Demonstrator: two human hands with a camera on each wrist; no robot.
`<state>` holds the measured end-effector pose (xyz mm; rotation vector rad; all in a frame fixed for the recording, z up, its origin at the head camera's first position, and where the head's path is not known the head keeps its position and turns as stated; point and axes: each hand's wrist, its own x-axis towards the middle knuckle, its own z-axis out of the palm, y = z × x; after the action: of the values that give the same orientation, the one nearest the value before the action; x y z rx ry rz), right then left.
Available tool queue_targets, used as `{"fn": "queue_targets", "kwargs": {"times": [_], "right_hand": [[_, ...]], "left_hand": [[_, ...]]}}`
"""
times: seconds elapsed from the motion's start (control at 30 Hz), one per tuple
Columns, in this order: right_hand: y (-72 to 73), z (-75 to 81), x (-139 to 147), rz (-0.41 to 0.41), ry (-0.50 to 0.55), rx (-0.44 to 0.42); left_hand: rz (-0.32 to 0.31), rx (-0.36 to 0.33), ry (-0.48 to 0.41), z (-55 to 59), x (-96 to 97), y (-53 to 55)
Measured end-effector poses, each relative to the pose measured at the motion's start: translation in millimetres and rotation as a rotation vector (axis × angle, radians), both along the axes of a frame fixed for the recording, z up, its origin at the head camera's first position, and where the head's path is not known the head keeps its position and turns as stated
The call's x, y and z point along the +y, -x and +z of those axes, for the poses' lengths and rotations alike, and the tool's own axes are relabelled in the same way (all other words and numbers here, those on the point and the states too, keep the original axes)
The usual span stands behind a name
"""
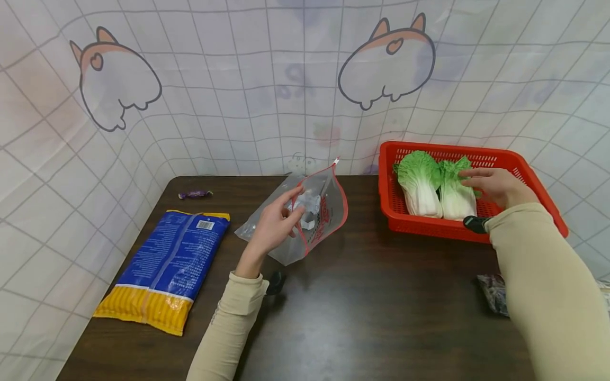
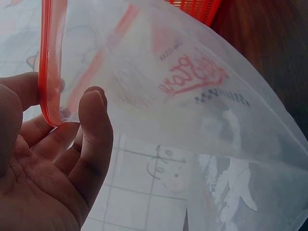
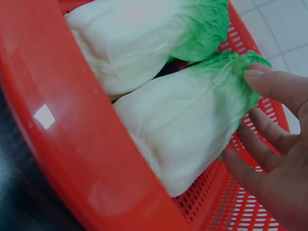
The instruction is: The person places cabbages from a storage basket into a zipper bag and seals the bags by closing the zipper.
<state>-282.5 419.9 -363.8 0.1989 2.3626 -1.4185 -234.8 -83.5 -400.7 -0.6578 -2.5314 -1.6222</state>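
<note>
A clear zip bag (image 1: 329, 211) with red edging and red lettering stands with its mouth spread. My left hand (image 1: 275, 225) is at its near side, with the red edge (image 2: 49, 72) between the loosely bent, parted thumb and fingers. Two Chinese cabbages, one on the left (image 1: 419, 185) and one on the right (image 1: 456, 190), lie side by side in a red plastic basket (image 1: 431, 227). My right hand (image 1: 500, 185) reaches over the basket to the right cabbage. Its parted thumb and fingers (image 3: 260, 147) are around the leafy end, thumb tip at the leaves.
A blue and yellow packet (image 1: 164, 270) lies on the table's left side, with a small purple-wrapped candy (image 1: 195, 194) behind it. A dark packet (image 1: 494, 293) is partly hidden by the right sleeve. A grid-patterned cloth (image 1: 248, 106) hangs behind the dark wooden table (image 1: 371, 317).
</note>
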Motion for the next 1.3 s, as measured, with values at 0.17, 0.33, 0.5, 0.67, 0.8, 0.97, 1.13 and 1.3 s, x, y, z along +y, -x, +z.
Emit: {"fn": "queue_targets", "kwargs": {"times": [0.17,0.33,0.5,0.67,0.8,0.97,1.13,1.3], "right_hand": [[0.9,-3.9,2.0,-0.021,0.076,-0.031],[2.1,-6.1,1.7,0.038,0.045,-0.060],[2.0,-8.6,-3.4,0.196,-0.039,-0.147],[3.1,-7.5,-7.9,0.295,-0.146,-0.097],[4.1,-1.8,-6.2,0.314,-0.220,-0.011],[0.6,6.4,1.9,0.193,-0.293,0.081],[-4.6,4.2,8.8,0.192,-0.218,0.018],[-6.8,-2.5,13.4,0.218,-0.170,-0.042]], "left_hand": [[-0.002,0.002,-0.012,-1.1,-2.4,-0.7],[0.014,-0.001,-0.003,-0.8,-4.4,-1.0],[0.023,-0.010,0.009,-0.8,-5.7,-1.4],[0.020,-0.012,0.009,-0.9,-7.2,-1.3],[0.024,-0.011,0.010,-0.6,-8.0,-1.1],[0.027,-0.005,0.021,-0.9,-8.5,-1.4],[0.021,-0.009,0.014,-2.6,-9.5,-1.5],[0.010,-0.017,0.002,-3.2,-9.4,-1.5]]}}
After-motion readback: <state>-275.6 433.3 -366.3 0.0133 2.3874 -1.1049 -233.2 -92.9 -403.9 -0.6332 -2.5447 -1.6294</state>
